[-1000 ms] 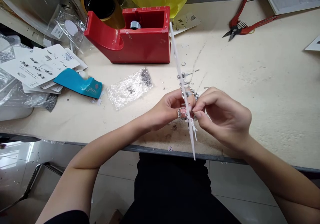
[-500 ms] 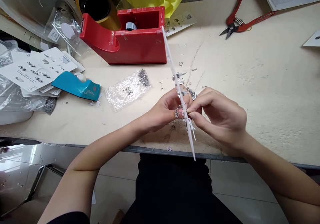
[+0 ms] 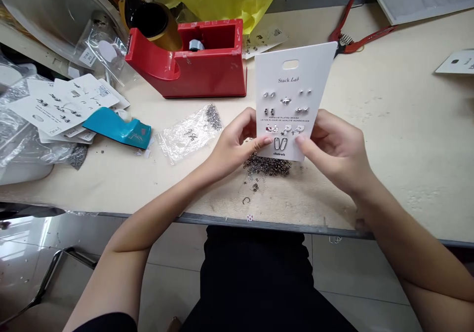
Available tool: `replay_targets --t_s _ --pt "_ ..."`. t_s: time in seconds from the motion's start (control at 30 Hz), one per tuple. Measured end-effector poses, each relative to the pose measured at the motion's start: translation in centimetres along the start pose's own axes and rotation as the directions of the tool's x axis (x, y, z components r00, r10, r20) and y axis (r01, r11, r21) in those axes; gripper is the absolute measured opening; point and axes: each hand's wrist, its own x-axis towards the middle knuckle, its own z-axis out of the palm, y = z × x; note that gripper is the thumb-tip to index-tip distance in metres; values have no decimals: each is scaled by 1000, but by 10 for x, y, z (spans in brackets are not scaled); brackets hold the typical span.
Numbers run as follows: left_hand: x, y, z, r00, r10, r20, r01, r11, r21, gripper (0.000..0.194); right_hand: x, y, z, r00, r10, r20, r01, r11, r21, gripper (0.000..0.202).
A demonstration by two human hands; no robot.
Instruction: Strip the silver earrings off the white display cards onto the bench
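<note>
Between both hands stands a white earring card (image 3: pixel 274 78), its printed front facing me, with several pairs of small silver earrings on it. My left hand (image 3: pixel 239 142) grips the card's lower left side, thumb on the front and fingers behind. At the lower right side my right hand (image 3: pixel 336 149) holds it the same way, thumb near a lower earring. The fingers behind the card are partly hidden. Below the card's bottom edge lies a pile of tiny dark metal pieces (image 3: pixel 272 166) on the table. A small open ring (image 3: pixel 246 201) lies nearer the table edge.
A red tape dispenser (image 3: pixel 207 73) stands behind my left hand. A clear bag of small metal parts (image 3: pixel 185 137), a teal tape cutter (image 3: pixel 118 129) and stacked earring cards (image 3: pixel 44 100) lie left. Red-handled pliers (image 3: pixel 361 46) are at the back right, partly behind the card.
The card has turned from edge-on to face me. My right hand has gone from pinching at the card's side to holding its right edge; the metal pile is more exposed.
</note>
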Motion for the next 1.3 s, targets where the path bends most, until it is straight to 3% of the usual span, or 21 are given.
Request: replay_targets --t_s 0.17,0.27,0.33,0.4,0.47,0.57,0.63,0.73,0.9,1.1,1.3 --pt "7 -3 -8 990 91 -107 -76 988 136 37 15 18 -19 987 -81 -136 83 996 11 25" --pt "12 -3 -16 980 118 -158 -74 963 261 32 24 21 -39 937 -165 -309 173 985 0 29" --pt "14 -1 -20 984 107 -144 -56 945 321 31 28 20 -51 910 -196 -365 199 980 -30 32" --pt "13 3 -22 995 78 -70 -44 920 391 25 30 18 -59 900 -189 -392 175 982 -71 33" --pt "10 8 -19 994 26 102 -73 871 486 16 30 18 -63 894 -183 -408 154 983 -103 33" --pt "1 12 -10 920 -84 384 -203 735 647 7 30 19 -63 897 -185 -402 149 982 -119 33" --pt "-5 13 -4 885 -119 451 -283 630 723 14 30 19 -61 909 -174 -378 139 983 -119 32" --pt "-8 13 -1 885 -118 451 -311 573 758 12 30 18 -57 917 -196 -348 166 979 -114 37" --pt "-4 17 -7 896 -104 432 -256 673 694 10 29 21 -52 922 -203 -330 177 978 -107 38" --pt "1 16 -11 963 -37 267 -125 816 565 10 30 26 -50 937 -159 -312 135 986 -97 32" --pt "3 12 -14 977 -89 194 6 921 389 8 27 25 -44 943 -156 -295 148 988 -48 31"
